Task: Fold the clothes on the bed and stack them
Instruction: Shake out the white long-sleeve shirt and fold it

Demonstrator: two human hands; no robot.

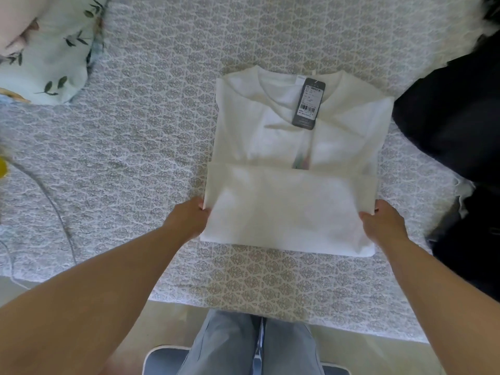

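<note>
A white shirt [295, 147] lies on the patterned bed cover [135, 158], sleeves folded in, collar at the far end. A dark price tag [308, 104] rests near the collar. The shirt's lower part [286, 209] is doubled up over the body. My left hand [189, 217] pinches the left edge of that folded part. My right hand [384, 223] grips its right edge, thumb on top of the cloth.
Dark clothing [454, 125] is heaped at the right side of the bed. A floral pillow [48, 50] sits at the far left. A thin cable [54, 207] runs over the cover on the left. The bed's near edge [270, 315] is just in front of my legs.
</note>
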